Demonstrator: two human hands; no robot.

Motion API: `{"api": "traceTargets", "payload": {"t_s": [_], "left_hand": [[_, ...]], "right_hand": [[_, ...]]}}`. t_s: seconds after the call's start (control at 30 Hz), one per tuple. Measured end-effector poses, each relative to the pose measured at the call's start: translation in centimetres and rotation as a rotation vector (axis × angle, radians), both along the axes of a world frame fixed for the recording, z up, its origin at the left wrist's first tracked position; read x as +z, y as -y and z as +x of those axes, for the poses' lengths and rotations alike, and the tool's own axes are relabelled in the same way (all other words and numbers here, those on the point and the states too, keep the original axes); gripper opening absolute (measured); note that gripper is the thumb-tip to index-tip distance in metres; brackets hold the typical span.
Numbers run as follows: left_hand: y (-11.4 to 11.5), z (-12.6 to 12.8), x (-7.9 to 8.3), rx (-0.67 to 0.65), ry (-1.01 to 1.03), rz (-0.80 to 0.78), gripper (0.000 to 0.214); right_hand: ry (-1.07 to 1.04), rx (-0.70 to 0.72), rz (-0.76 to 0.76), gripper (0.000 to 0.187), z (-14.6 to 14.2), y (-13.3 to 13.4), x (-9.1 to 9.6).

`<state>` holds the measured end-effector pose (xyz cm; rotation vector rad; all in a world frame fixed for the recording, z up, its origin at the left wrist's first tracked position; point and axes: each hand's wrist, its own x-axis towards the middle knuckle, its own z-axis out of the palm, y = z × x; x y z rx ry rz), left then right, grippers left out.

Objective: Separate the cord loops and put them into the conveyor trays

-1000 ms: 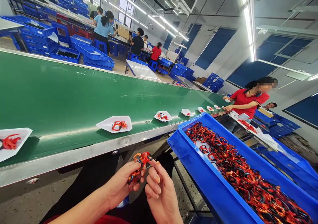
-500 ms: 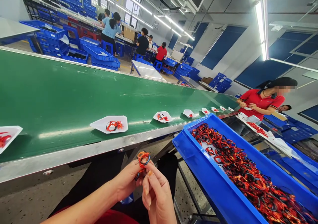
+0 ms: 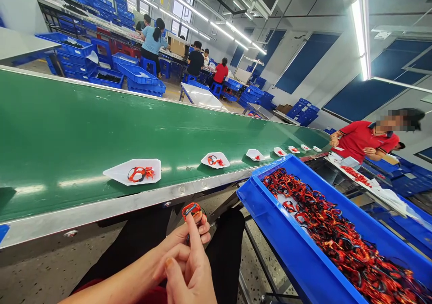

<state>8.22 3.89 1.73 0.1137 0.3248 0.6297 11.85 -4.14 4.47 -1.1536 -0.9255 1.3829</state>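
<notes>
My left hand (image 3: 173, 241) is closed around an orange-and-black ring-shaped band (image 3: 186, 208), held up in front of the belt's edge. A dark bit shows lower at the same fingers, mostly hidden. My right hand (image 3: 191, 266) crosses in front, its index finger stretched out with the tip on the band. Its thumb is apart from that finger and the other fingers are curled. Beyond them, a white pointed tray (image 3: 116, 172) holds a similar orange-and-black band and red pieces. To the right stands a blue bin (image 3: 293, 254) with a heap of such bands (image 3: 340, 232).
A green conveyor belt (image 3: 101, 119) with a metal edge (image 3: 135, 210) runs across in front of me. More white trays, including one (image 3: 204, 160), line its near side. A person in a red shirt (image 3: 361, 137) works at the far right. Others sit or stand behind, among blue crates.
My right index finger has straightened onto the band, where fingers and thumb were bunched before. The trays have shifted left, and the leftmost has left view. The person in red has turned and spread their hands.
</notes>
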Motion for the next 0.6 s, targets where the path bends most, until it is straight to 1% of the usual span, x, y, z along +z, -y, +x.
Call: {"api": "traceTargets", "payload": {"t_s": [0.17,0.23,0.3,0.4,0.5,0.6], "left_hand": [[-0.1,0.0,-0.2,-0.051,0.081,0.019,0.033],[-0.1,-0.1,-0.3,-0.060,0.085,0.025,0.033],[-0.1,-0.1,-0.4,-0.069,0.076,0.036,0.034],[-0.1,-0.2,-0.3,-0.060,0.041,0.064,0.035],[0.1,-0.4,-0.1,-0.018,-0.032,0.077,0.030],[0.5,-0.8,0.4,-0.005,-0.119,0.094,0.026]], "right_hand": [[0.267,-0.050,0.135,0.077,-0.5,0.2,-0.7],[0.344,-0.070,0.189,0.078,-0.5,0.3,-1.0],[0.389,-0.086,0.211,0.077,-0.5,0.4,-1.2],[0.328,-0.098,0.172,0.073,-0.4,0.4,-1.4],[0.153,-0.091,0.099,0.066,0.0,0.1,-1.0],[-0.011,-0.105,0.074,0.052,1.1,-0.4,-0.3]]}}
